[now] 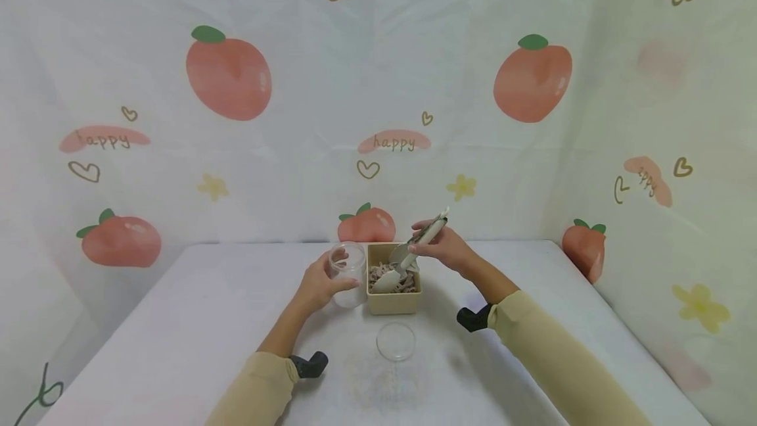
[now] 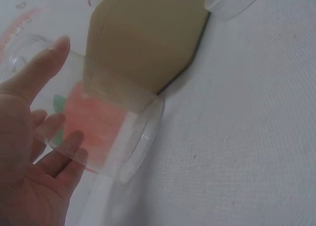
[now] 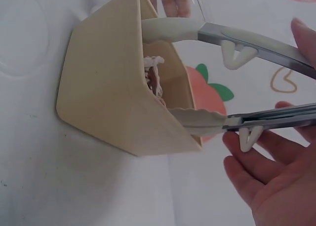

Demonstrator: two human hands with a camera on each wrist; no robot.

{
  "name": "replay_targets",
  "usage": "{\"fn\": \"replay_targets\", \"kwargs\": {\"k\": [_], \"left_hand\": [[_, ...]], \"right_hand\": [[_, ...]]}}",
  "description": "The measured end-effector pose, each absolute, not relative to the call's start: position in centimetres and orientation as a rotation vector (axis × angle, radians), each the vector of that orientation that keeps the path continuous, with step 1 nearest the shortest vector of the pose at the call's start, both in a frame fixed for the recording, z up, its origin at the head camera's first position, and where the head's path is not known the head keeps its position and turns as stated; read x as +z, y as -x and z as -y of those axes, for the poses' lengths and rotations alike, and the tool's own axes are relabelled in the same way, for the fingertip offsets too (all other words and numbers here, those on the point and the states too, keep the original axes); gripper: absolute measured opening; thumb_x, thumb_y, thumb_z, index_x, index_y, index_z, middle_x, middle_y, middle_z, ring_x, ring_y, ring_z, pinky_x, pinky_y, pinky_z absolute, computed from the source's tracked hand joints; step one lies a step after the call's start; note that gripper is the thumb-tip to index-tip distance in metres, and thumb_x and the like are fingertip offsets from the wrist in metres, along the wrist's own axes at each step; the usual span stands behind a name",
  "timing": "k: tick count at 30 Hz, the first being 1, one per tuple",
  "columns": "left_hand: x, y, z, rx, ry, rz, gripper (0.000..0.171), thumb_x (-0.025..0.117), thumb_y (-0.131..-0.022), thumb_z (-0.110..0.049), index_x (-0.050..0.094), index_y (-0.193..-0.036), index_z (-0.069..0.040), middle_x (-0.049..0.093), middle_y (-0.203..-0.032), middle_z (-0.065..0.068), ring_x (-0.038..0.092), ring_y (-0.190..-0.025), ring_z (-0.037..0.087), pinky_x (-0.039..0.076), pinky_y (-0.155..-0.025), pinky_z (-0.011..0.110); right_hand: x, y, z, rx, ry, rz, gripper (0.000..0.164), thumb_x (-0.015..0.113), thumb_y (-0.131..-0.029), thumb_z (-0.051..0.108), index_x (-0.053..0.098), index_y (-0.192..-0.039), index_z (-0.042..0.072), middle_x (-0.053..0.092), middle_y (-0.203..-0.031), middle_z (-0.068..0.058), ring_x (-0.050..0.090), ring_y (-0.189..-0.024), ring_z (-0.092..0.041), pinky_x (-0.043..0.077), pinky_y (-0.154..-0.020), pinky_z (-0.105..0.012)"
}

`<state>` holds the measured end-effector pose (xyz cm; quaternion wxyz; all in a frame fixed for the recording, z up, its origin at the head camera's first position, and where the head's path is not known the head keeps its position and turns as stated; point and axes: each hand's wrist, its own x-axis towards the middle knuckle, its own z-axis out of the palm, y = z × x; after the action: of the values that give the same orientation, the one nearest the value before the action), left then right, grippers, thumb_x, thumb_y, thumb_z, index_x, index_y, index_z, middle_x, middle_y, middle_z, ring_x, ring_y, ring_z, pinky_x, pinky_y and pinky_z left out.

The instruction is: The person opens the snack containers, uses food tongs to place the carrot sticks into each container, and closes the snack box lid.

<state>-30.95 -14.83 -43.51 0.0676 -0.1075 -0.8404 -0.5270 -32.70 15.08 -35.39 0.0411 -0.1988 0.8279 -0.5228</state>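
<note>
My left hand (image 1: 315,288) holds a clear plastic jar (image 1: 349,296) upright on the left side of a beige box (image 1: 393,304). In the left wrist view the thumb and fingers wrap round the see-through wall of the jar (image 2: 111,122). My right hand (image 1: 452,252) grips a pair of tongs (image 3: 266,43) with white scalloped heads and metal arms. Both heads reach down into the box, spread apart. Pinkish-brown shredded strips (image 1: 408,284) lie inside the box, partly hidden by the tongs.
A round clear lid (image 1: 396,342) lies flat on the white tabletop (image 1: 236,301), in front of the box. Behind the table hangs a pale curtain (image 1: 307,117) printed with peaches. Dark wrist mounts (image 1: 310,365) stick out at both sleeves.
</note>
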Motion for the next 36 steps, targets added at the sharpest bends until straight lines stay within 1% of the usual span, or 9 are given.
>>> {"fn": "replay_targets", "kwargs": {"k": [5, 7, 13, 14, 20, 27, 32, 36], "left_hand": [[-43.6, 30.9, 14.8, -1.607, 0.318, 2.525, 0.073, 0.086, -0.073, -0.017, 0.051, -0.137, -0.01, 0.059, -0.132, 0.006, 0.046, -0.13, 0.03, 0.035, -0.107, 0.047], [-43.6, 30.9, 14.8, -1.609, 0.339, 2.514, 0.073, 0.087, -0.073, -0.016, 0.051, -0.136, -0.009, 0.059, -0.132, 0.007, 0.047, -0.129, 0.03, 0.035, -0.106, 0.048], [-43.6, 31.1, 14.9, -1.587, 0.355, 2.511, 0.073, 0.087, -0.073, -0.019, 0.052, -0.136, -0.009, 0.06, -0.131, 0.007, 0.048, -0.128, 0.03, 0.036, -0.105, 0.049], [-43.6, 31.1, 14.9, -1.584, 0.347, 2.515, 0.073, 0.087, -0.073, -0.019, 0.052, -0.136, -0.009, 0.06, -0.131, 0.007, 0.048, -0.127, 0.03, 0.037, -0.105, 0.049], [-43.5, 31.0, 14.9, -1.589, 0.347, 2.522, 0.074, 0.088, -0.072, -0.022, 0.052, -0.135, -0.009, 0.06, -0.131, 0.007, 0.049, -0.127, 0.031, 0.037, -0.105, 0.048], [-43.4, 31.0, 14.9, -1.585, 0.346, 2.528, 0.074, 0.087, -0.073, -0.021, 0.051, -0.136, -0.009, 0.059, -0.132, 0.007, 0.049, -0.126, 0.031, 0.037, -0.104, 0.049], [-43.4, 31.0, 14.9, -1.592, 0.347, 2.522, 0.074, 0.087, -0.073, -0.019, 0.051, -0.137, -0.009, 0.059, -0.132, 0.007, 0.049, -0.126, 0.032, 0.037, -0.104, 0.049], [-43.5, 31.0, 14.8, -1.602, 0.354, 2.518, 0.074, 0.087, -0.073, -0.018, 0.051, -0.137, -0.008, 0.059, -0.132, 0.008, 0.049, -0.127, 0.031, 0.037, -0.104, 0.048]], "right_hand": [[-35.4, 32.4, -15.7, -1.568, 0.579, -2.547, 0.052, 0.075, -0.086, 0.026, 0.056, -0.127, 0.0, 0.062, -0.121, -0.017, 0.059, -0.11, -0.03, 0.045, -0.096, -0.05], [-35.0, 31.9, -15.9, -1.601, 0.592, -2.554, 0.051, 0.076, -0.086, 0.024, 0.056, -0.126, -0.002, 0.062, -0.119, -0.018, 0.06, -0.107, -0.029, 0.046, -0.094, -0.049], [-34.8, 31.8, -16.1, -1.8, 0.682, -2.522, 0.041, 0.075, -0.085, 0.014, 0.059, -0.119, -0.002, 0.063, -0.115, -0.022, 0.062, -0.101, -0.026, 0.05, -0.088, -0.038], [-35.2, 32.1, -16.2, -1.824, 0.695, -2.517, 0.04, 0.075, -0.085, 0.015, 0.059, -0.118, -0.002, 0.063, -0.114, -0.022, 0.062, -0.101, -0.025, 0.05, -0.087, -0.037], [-35.8, 31.7, -16.0, -1.852, 0.688, -2.523, 0.037, 0.075, -0.086, 0.012, 0.061, -0.115, -0.005, 0.065, -0.109, -0.02, 0.062, -0.097, -0.021, 0.05, -0.085, -0.034], [-34.3, 29.5, -15.3, -1.799, 0.715, -2.591, 0.032, 0.074, -0.085, 0.005, 0.062, -0.11, -0.011, 0.067, -0.097, -0.015, 0.062, -0.086, -0.017, 0.051, -0.078, -0.032], [-34.3, 29.4, -15.3, -1.652, 0.79, -2.701, 0.03, 0.076, -0.083, 0.006, 0.064, -0.106, -0.009, 0.068, -0.091, -0.013, 0.061, -0.076, -0.016, 0.05, -0.067, -0.03], [-35.6, 30.5, -15.7, -1.667, 0.805, -2.695, 0.028, 0.078, -0.082, 0.009, 0.066, -0.103, -0.005, 0.069, -0.089, -0.01, 0.061, -0.074, -0.017, 0.05, -0.065, -0.03]]}}
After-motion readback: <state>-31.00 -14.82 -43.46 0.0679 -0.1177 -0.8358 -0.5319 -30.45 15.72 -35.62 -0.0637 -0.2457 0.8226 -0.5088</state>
